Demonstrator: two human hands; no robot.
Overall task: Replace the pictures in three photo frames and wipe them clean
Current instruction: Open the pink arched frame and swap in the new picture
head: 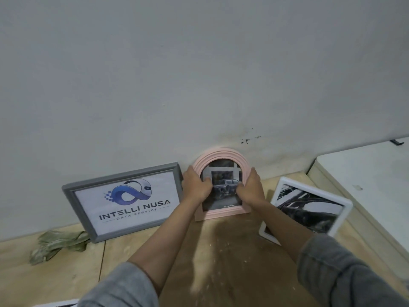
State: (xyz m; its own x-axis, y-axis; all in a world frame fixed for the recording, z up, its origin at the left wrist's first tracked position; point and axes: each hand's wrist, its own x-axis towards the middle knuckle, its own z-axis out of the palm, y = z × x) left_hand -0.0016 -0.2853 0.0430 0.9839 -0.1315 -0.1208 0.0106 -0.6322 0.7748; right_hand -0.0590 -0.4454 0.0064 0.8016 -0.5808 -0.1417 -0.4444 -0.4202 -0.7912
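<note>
Three photo frames are standing on the pale wooden table [221, 251] against the grey wall [199, 74]. The arched pink plastic frame [221, 156] is standing upright in the middle, holding a dark black-and-white car picture [223, 191]. The left hand [195, 185] is gripping its left edge and the right hand [250, 187] its right edge, fingers curling over the glass. The rectangular grey frame [124, 173] on the left is leaning back, showing an "INTELLI NUSA" logo print. The white rectangular frame [340, 202] on the right is tilting, holding another monochrome photo. One crumpled green cloth [59, 242] is lying beside the grey frame.
</note>
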